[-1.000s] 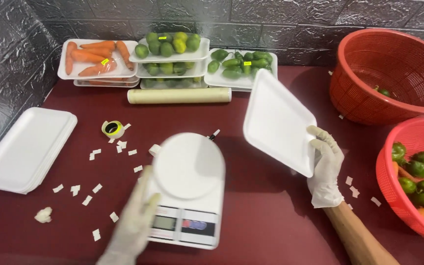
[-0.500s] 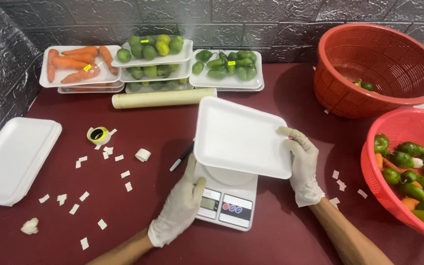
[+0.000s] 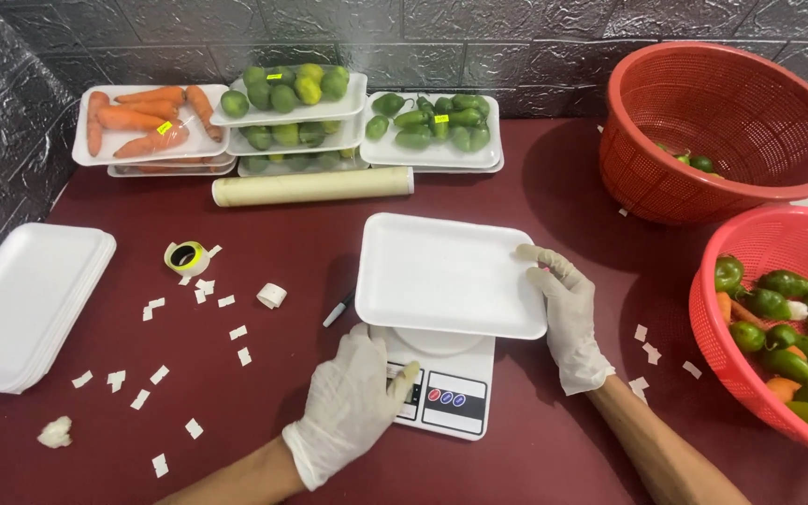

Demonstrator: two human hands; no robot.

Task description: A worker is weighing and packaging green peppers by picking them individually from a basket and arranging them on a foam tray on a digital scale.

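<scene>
An empty white foam tray [image 3: 441, 273] lies flat on a white kitchen scale [image 3: 441, 383] at the middle of the dark red table [image 3: 535, 187]. My right hand [image 3: 568, 313], in a white glove, rests against the tray's right edge with its fingers spread. My gloved left hand [image 3: 353, 402] lies on the scale's front left corner, a fingertip touching its front panel next to the display. A black marker [image 3: 337, 310] lies just left of the scale.
A stack of empty foam trays [image 3: 25, 304] sits at the left. Wrapped trays of carrots [image 3: 147, 122], limes [image 3: 292, 93] and green peppers [image 3: 432, 126] line the back, behind a film roll [image 3: 312, 186]. Two red baskets [image 3: 722, 131], [image 3: 778, 327] stand right. A tape roll [image 3: 185, 255] and paper scraps lie scattered.
My right hand brought the tilted foam tray down flat onto the scale. My left hand shifted from the scale's side to its front panel.
</scene>
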